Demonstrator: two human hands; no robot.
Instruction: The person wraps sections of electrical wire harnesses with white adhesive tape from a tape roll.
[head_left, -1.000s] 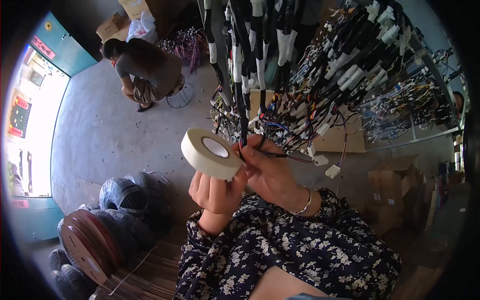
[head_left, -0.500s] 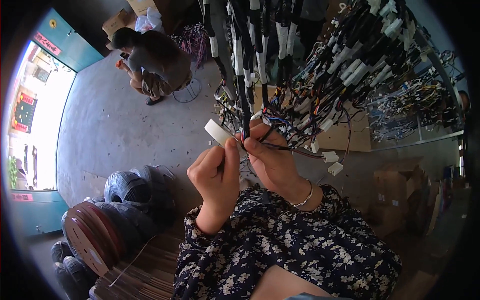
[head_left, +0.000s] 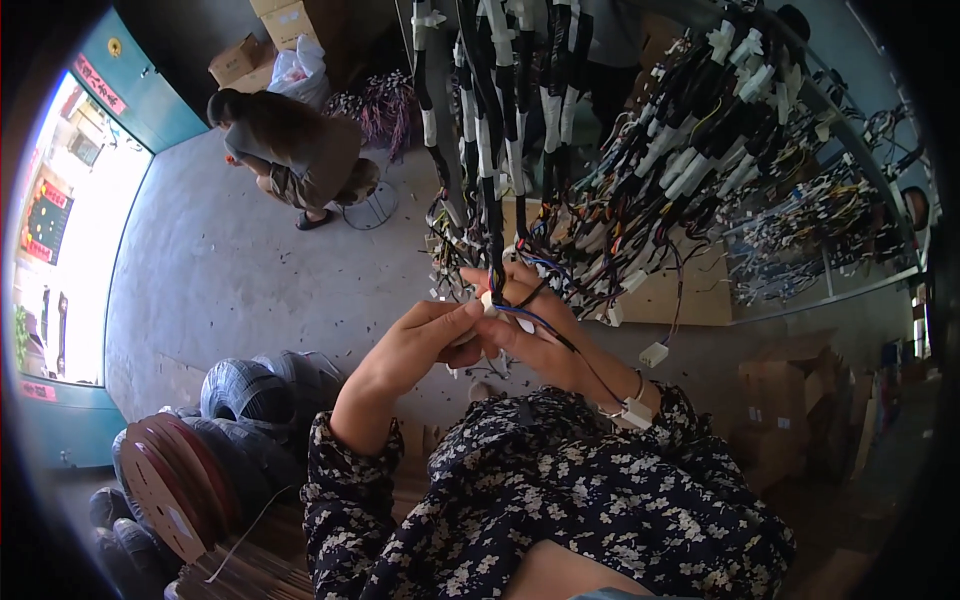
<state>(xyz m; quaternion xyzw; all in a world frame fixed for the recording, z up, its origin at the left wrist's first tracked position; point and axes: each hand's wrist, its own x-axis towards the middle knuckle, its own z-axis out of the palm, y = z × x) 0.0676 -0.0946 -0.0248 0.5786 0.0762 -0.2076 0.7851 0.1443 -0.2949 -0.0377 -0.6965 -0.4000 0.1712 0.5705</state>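
Note:
A wire harness (head_left: 496,245) wrapped in black hangs down in front of me, and its loose coloured wires come out at my fingers. My right hand (head_left: 545,335) is closed around these wires just below the black wrapping. My left hand (head_left: 420,340) pinches white tape (head_left: 488,300) against the wires, its thumb nearly touching the right hand. The tape roll is mostly hidden by the fingers. From the right hand, dark wires run down to a white connector (head_left: 634,412) lying over my right wrist.
Many bundled harnesses (head_left: 690,150) hang from a metal frame (head_left: 870,160) at the right. Another person (head_left: 300,150) sits on a stool (head_left: 368,208) at far left. Wire coils (head_left: 250,385) and a reel (head_left: 160,490) stand near left; cardboard boxes (head_left: 785,395) stand at right.
The white tape roll, plainly visible in my left hand before, is now mostly hidden at the wires. My left forearm has swung outward to the left. A connector now hangs over my right wrist.

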